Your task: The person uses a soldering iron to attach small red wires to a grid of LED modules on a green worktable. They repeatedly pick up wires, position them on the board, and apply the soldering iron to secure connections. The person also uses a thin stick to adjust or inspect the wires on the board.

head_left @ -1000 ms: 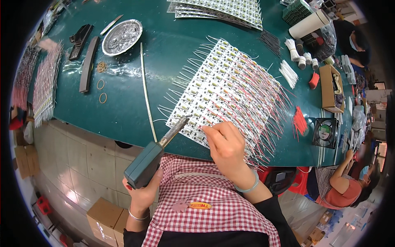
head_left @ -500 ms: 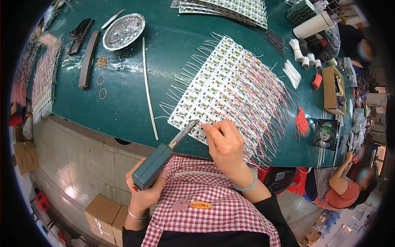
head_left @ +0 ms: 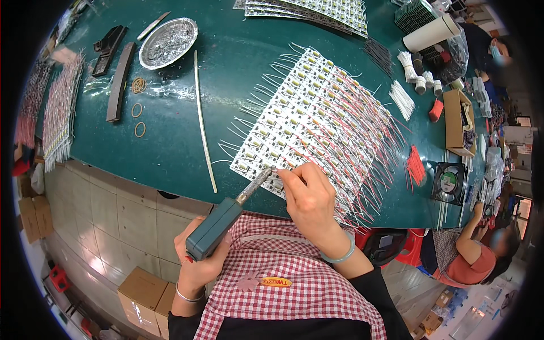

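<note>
My left hand (head_left: 195, 255) is wrapped round the dark green handle of a soldering gun (head_left: 214, 226). Its metal tip rests at the near edge of a white circuit board panel (head_left: 272, 136), which lies tilted on the table. Close to that tip, my right hand (head_left: 309, 195) pinches what looks like a thin wire, mostly hidden by the fingers. Rows of small yellowish-green parts cover the panel. White wires (head_left: 249, 110) stick out along its left edge, and many red and white wires (head_left: 362, 153) spread over its right half.
A long pale strip (head_left: 203, 124) lies left of the panel. Beyond it are a metal dish (head_left: 150, 55) with scraps, rubber bands (head_left: 137, 110) and a dark bar (head_left: 120, 85). Wire bundles (head_left: 401, 99), a cardboard box (head_left: 453, 122) and a fan (head_left: 449, 182) are at the right, near a seated co-worker (head_left: 470, 249).
My hands and the soldering gun stay almost in place, the tip shifting very slightly left. At the far right, one person's head has turned and the seated co-worker's hands have moved a little.
</note>
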`<move>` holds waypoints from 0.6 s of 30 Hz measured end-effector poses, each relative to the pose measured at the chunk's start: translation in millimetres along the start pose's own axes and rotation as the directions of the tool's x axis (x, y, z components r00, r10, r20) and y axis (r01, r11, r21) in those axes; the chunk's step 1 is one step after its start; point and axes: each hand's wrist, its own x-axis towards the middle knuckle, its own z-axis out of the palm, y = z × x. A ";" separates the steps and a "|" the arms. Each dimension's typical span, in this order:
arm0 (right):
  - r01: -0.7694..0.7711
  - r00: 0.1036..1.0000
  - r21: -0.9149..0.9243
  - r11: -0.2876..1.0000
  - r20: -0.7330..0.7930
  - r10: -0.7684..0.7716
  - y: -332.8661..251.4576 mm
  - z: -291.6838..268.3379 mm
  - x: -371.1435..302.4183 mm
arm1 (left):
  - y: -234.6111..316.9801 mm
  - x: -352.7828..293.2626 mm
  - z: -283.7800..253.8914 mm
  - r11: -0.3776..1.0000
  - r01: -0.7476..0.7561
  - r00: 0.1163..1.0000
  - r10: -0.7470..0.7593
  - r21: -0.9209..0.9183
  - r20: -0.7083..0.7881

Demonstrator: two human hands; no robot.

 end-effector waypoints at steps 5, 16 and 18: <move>-0.004 1.000 -0.001 1.000 -0.001 0.004 -0.5 0.0 -0.1 | -1.8 -4.1 -2.8 0.997 0.068 0.998 -0.068 -0.032 -0.009; -0.010 0.999 0.021 1.000 -0.035 0.010 -1.5 2.3 0.5 | -2.5 -8.9 -5.2 0.997 0.044 0.997 -0.048 -0.067 -0.065; 0.010 0.998 0.031 0.999 -0.059 -0.009 -2.1 1.5 0.5 | -1.5 -10.4 -7.0 0.997 0.059 0.997 -0.062 -0.046 -0.050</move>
